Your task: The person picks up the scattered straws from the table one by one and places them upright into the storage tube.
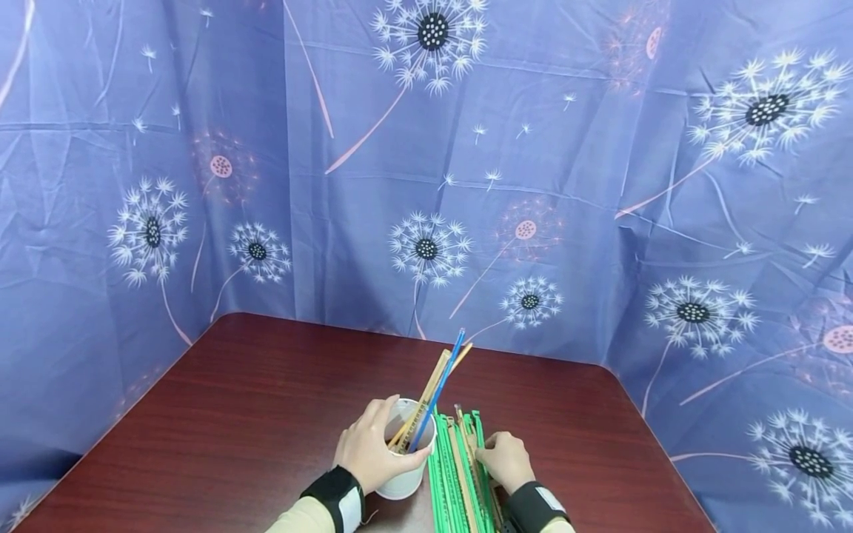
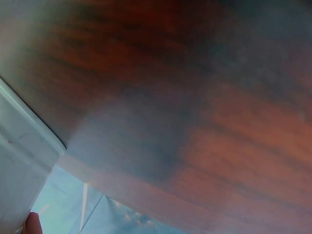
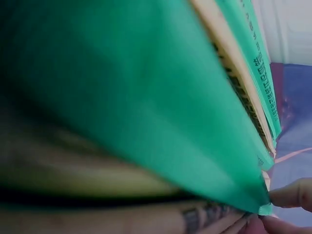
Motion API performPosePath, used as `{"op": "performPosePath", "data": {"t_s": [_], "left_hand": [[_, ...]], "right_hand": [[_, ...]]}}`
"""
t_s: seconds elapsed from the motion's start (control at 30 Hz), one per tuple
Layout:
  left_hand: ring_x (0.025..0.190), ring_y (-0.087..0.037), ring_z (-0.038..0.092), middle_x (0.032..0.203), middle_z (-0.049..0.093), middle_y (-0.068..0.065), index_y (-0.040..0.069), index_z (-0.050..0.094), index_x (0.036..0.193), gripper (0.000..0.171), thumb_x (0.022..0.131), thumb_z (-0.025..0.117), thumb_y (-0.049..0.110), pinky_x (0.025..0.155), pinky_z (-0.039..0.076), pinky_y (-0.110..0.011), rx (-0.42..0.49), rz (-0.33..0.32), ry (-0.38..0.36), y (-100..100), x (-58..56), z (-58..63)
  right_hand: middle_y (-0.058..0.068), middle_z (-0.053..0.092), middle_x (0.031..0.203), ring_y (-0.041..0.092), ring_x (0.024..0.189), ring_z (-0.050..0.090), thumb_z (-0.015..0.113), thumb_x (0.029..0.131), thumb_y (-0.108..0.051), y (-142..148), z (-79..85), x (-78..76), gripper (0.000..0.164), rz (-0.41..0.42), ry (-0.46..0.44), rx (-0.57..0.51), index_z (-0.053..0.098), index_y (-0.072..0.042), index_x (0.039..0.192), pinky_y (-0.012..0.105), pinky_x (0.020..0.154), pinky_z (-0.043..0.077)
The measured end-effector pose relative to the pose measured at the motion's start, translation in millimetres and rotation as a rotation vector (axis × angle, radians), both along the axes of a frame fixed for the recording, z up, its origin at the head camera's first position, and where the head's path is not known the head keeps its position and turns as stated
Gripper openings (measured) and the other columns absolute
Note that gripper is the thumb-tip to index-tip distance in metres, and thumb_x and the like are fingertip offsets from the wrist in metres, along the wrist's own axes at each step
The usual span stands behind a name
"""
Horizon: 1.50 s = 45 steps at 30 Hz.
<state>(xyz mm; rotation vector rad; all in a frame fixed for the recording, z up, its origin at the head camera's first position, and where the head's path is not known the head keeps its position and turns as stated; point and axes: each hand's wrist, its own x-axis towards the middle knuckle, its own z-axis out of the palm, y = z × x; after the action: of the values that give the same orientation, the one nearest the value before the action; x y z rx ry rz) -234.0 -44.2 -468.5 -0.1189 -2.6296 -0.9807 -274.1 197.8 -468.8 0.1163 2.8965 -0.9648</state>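
Note:
A white cup [image 1: 401, 486] stands on the table, and my left hand [image 1: 373, 449] grips it around the rim, thumb on the near side. Leaning to the right in it are a blue stick [image 1: 437, 390] and several tan printed sticks [image 1: 433, 376]. Right of the cup lies a row of long, thin green-wrapped packets [image 1: 443, 474], like wrapped chopsticks, with tan ones [image 1: 463, 474] among them. My right hand [image 1: 508, 460] is at the row's right side. In the right wrist view its thumb and finger pinch the end of a green-wrapped packet [image 3: 195, 146].
The dark red wooden table [image 1: 266, 400] has rounded far corners. Blue cloth with dandelion prints [image 1: 360, 244] hangs behind it and along both sides. The left wrist view shows mostly blurred table top, with the cup's wall [image 2: 24, 156] at the left edge.

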Motion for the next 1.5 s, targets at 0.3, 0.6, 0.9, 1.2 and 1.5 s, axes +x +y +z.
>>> {"op": "performPosePath", "data": {"t_s": [0.3,0.6,0.9,1.2,1.5], "left_hand": [[0.094,-0.022,0.066,0.122,0.062,-0.001,0.021,0.053,0.139,0.094,0.066,0.072,0.076,0.074,0.053,-0.046,0.011,-0.005,0.002,0.4,1.4,0.7],[0.089,-0.021,0.066,0.117,0.062,0.000,0.017,0.055,0.137,0.094,0.065,0.073,0.075,0.072,0.053,-0.043,-0.001,0.000,0.038,-0.5,1.3,1.2],[0.093,-0.024,0.067,0.122,0.062,-0.002,0.018,0.054,0.139,0.095,0.066,0.071,0.077,0.074,0.053,-0.046,0.003,0.004,0.011,0.8,1.5,1.3],[0.094,-0.024,0.067,0.123,0.062,-0.003,0.018,0.054,0.139,0.096,0.067,0.070,0.078,0.074,0.054,-0.046,0.005,0.004,0.007,0.8,2.1,2.7],[0.092,-0.023,0.067,0.122,0.062,-0.002,0.017,0.054,0.139,0.095,0.067,0.071,0.076,0.072,0.054,-0.043,0.002,0.002,0.019,1.4,2.7,2.4]], "right_hand": [[0.012,0.065,0.080,0.016,0.054,0.057,0.066,0.087,-0.010,6.8,12.6,-3.7,0.029,-0.074,0.100,-0.221,0.065,0.009,0.109,0.034,0.051,0.053],[0.001,0.062,0.074,0.009,0.053,0.057,0.068,0.090,-0.010,-17.3,61.3,1.0,0.028,-0.149,0.299,-0.631,0.063,0.006,0.113,0.031,0.054,0.056],[-0.005,0.063,0.075,0.009,0.058,0.060,0.067,0.092,-0.006,-32.4,106.8,8.5,0.024,-0.159,0.502,-0.990,0.059,0.004,0.113,0.030,0.057,0.057],[0.001,0.063,0.083,0.010,0.064,0.066,0.068,0.093,-0.008,-42.7,98.3,8.9,0.023,-0.118,0.546,-0.955,0.056,0.001,0.111,0.034,0.063,0.059],[0.014,0.068,0.092,0.014,0.069,0.069,0.071,0.092,-0.018,-53.9,73.0,11.8,0.025,-0.052,0.440,-0.739,0.060,-0.003,0.110,0.032,0.065,0.058]]}}
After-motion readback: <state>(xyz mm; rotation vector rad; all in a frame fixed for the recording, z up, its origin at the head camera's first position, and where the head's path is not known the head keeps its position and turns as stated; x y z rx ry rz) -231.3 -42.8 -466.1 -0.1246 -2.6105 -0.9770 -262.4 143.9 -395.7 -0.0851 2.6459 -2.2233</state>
